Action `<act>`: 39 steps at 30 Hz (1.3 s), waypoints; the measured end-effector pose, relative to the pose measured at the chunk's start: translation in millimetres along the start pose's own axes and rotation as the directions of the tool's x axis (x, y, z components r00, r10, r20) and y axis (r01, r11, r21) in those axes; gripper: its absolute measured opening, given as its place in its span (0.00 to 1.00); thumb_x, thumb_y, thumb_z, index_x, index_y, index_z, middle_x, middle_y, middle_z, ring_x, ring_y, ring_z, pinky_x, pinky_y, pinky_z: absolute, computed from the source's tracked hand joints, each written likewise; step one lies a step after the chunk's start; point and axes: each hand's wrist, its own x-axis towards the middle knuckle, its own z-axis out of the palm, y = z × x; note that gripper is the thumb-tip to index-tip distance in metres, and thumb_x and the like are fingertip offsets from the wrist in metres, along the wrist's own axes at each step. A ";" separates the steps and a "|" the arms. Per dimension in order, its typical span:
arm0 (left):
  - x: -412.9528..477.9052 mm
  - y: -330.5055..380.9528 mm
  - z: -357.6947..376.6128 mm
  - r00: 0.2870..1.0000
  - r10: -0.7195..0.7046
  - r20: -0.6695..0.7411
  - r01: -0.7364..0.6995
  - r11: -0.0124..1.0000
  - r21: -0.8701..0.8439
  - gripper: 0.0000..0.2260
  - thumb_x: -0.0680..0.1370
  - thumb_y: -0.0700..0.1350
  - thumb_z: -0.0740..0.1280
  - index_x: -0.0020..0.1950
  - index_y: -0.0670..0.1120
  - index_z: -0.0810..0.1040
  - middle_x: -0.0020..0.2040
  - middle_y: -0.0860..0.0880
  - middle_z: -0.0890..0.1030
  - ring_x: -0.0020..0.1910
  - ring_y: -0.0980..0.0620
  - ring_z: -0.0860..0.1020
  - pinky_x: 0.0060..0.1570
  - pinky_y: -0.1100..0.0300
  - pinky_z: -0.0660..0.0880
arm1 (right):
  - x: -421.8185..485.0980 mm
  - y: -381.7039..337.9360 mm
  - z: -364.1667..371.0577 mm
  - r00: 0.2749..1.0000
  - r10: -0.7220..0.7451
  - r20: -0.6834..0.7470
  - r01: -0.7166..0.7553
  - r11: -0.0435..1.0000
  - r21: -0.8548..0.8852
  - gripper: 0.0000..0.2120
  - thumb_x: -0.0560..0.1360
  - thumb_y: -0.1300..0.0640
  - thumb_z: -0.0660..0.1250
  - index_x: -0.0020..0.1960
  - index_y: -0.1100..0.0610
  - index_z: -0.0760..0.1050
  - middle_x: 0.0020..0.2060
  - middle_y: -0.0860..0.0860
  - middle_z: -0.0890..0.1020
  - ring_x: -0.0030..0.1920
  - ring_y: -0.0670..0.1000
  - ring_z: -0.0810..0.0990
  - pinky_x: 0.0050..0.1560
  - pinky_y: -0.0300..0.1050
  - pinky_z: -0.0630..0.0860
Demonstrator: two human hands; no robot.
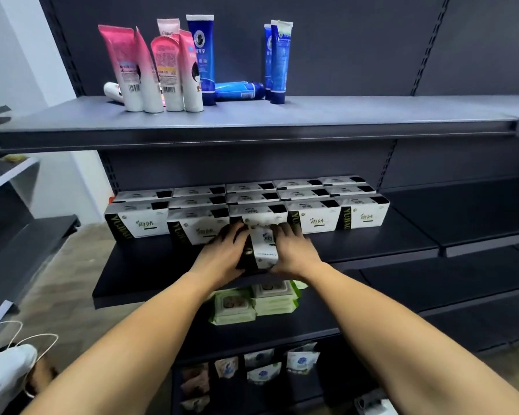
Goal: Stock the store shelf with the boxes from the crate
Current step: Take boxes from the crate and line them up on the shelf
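On the middle shelf [150, 265], just in front of the stocked rows of boxes [312, 212], both hands hold 1 white-and-black box [265, 247] between them, its narrow end toward the camera. The left hand [225, 250] grips its dark side and the right hand [294, 253] clasps its white side. Pink tubes [126, 67] and blue tubes [279, 61] stand on the top shelf [342, 115]. Green wipe packs [234, 307] lie below.

shelf [402, 232] right: open | left, rear: box rows [252, 199] block
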 end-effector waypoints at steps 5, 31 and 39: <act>16.1 5.3 -7.2 0.993 -0.050 0.102 0.059 0.995 -0.086 0.50 0.70 0.56 0.75 0.80 0.45 0.46 0.78 0.46 0.54 0.76 0.43 0.54 0.71 0.46 0.65 | -3.6 5.7 9.5 0.964 -0.144 -0.222 0.121 0.986 -0.113 0.48 0.58 0.49 0.81 0.73 0.61 0.65 0.65 0.58 0.72 0.63 0.63 0.71 0.59 0.60 0.74; -3.1 -0.3 9.4 0.976 -0.187 -0.112 0.181 0.982 -0.057 0.42 0.72 0.56 0.74 0.78 0.47 0.56 0.77 0.44 0.59 0.73 0.42 0.65 0.65 0.48 0.72 | 13.9 8.3 -2.8 0.983 -0.090 -0.162 0.107 0.989 0.105 0.33 0.72 0.47 0.72 0.74 0.45 0.63 0.65 0.53 0.70 0.65 0.62 0.65 0.61 0.56 0.71; -18.4 -4.8 20.5 0.924 -0.383 -0.023 0.380 0.922 -0.079 0.37 0.74 0.64 0.66 0.76 0.47 0.61 0.71 0.43 0.67 0.68 0.41 0.69 0.59 0.47 0.74 | 12.6 24.1 10.8 0.980 -0.123 -0.160 0.129 0.991 0.029 0.33 0.76 0.43 0.67 0.77 0.44 0.59 0.70 0.52 0.69 0.73 0.60 0.63 0.74 0.59 0.54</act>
